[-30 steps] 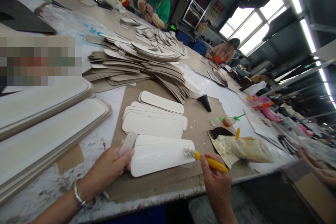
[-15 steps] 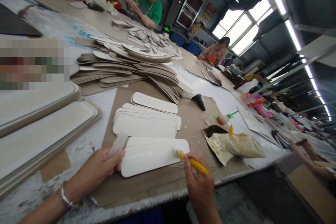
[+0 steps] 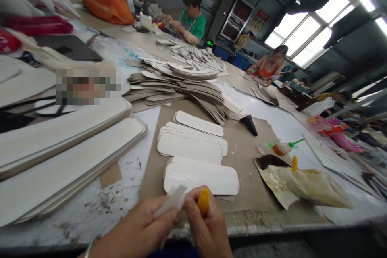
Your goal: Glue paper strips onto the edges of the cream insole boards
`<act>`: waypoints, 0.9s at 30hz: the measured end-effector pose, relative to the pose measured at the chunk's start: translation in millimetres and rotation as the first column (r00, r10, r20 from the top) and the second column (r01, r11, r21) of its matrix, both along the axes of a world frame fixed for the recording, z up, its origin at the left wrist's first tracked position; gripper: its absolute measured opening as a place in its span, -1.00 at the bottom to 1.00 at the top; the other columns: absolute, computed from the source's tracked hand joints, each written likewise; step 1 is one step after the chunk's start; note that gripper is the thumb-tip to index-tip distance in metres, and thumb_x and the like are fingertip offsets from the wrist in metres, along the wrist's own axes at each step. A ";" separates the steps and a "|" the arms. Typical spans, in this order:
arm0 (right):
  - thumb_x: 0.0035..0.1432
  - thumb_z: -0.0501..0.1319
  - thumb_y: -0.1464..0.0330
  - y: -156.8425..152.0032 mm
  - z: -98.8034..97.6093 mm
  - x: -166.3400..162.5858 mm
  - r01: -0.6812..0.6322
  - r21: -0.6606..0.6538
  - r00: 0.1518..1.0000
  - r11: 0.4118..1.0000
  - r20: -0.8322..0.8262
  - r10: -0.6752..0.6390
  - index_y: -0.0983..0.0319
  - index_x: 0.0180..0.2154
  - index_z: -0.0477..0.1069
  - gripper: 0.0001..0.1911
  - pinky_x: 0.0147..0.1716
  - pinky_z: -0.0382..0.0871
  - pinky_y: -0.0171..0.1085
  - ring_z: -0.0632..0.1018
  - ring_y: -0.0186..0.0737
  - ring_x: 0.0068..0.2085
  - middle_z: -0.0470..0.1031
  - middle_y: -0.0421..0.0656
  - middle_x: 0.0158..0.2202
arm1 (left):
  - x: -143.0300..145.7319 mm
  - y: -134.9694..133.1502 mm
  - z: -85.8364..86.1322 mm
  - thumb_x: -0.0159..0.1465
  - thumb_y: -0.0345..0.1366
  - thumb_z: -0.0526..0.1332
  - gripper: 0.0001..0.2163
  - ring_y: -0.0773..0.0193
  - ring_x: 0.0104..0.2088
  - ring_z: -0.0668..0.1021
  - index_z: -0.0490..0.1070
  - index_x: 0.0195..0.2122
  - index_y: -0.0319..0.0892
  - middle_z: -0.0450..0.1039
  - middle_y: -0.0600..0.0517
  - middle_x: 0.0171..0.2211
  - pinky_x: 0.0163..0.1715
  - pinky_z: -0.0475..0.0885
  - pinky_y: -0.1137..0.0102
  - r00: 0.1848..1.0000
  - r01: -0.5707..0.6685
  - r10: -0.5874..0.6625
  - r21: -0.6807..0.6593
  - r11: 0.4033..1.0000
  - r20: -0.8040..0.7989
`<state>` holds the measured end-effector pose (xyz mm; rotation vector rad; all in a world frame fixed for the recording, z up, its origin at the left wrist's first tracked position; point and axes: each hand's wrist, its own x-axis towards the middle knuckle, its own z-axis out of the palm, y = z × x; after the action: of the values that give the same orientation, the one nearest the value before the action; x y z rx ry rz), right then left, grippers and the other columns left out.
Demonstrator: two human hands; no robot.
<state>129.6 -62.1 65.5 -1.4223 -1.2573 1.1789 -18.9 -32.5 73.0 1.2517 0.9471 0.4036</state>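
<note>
My left hand [image 3: 145, 223] is closed on a thin whitish strip [image 3: 172, 201], pinched between thumb and fingers. Close beside it, my right hand [image 3: 205, 219] grips a glue brush by its yellow handle [image 3: 203, 201]; the bristle end is hidden by my hands. Just beyond both hands lies a stack of white rounded pieces [image 3: 208, 177], the top one with a wet, shiny streak at its left. Behind that stack, more white rounded pieces [image 3: 189, 145] lie fanned in overlapping rows on a brown sheet [image 3: 248, 193].
To the right lies an opened bag of pale paste [image 3: 302, 179], with small bottles [image 3: 282, 148] and a black cone [image 3: 249, 125] behind it. Long white board stacks [image 3: 75, 173] fill the left. Curved pieces [image 3: 181, 84] are piled farther back. Other people sit along the table.
My right hand has drawn the brush off the top white piece and back toward me, beside my left hand. My left hand has come nearer, strip still held. The view has swung left.
</note>
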 end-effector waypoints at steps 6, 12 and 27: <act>-0.11 0.30 0.08 -4.6 -17.2 -4.1 0.024 -0.155 0.987 0.988 -0.154 -0.048 0.23 -0.26 0.37 -0.57 -0.52 0.16 -0.38 0.27 -0.38 -0.52 0.25 -0.29 -0.52 | 16.8 -17.6 -13.2 0.15 -0.11 0.01 -0.69 0.41 -0.62 0.22 0.19 -0.64 -0.18 0.14 0.17 -0.70 -0.60 0.10 0.52 0.993 -0.030 0.039 -0.087 0.996 0.107; -0.10 0.30 0.10 -10.0 -16.9 8.0 -0.007 -0.210 0.979 0.978 -0.201 -0.037 0.26 -0.48 0.34 -0.65 -0.47 0.22 -0.34 0.32 -0.33 -0.49 0.32 -0.24 -0.55 | 23.3 -24.5 -21.7 0.18 -0.10 -0.01 -0.65 0.39 -0.59 0.28 0.21 -0.66 -0.19 0.21 0.13 -0.67 -0.56 0.15 0.52 0.995 -0.015 0.019 -0.042 0.999 0.093; -0.12 0.32 0.08 -3.9 -5.1 33.4 0.260 -0.250 0.927 0.933 -0.204 -0.314 0.24 -0.44 0.27 -0.59 -0.65 -0.01 -0.46 0.13 -0.48 -0.63 0.08 -0.38 -0.66 | 56.7 -37.1 -50.6 0.10 0.22 -0.09 -0.47 0.42 -0.73 0.20 0.28 -0.36 -0.20 0.21 0.17 -0.73 -0.70 0.09 0.53 0.984 -0.029 0.057 -0.163 0.986 0.169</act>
<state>163.1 -66.0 60.3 -1.5096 -0.7366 1.2674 37.8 -69.7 22.5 1.0339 0.8419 0.4543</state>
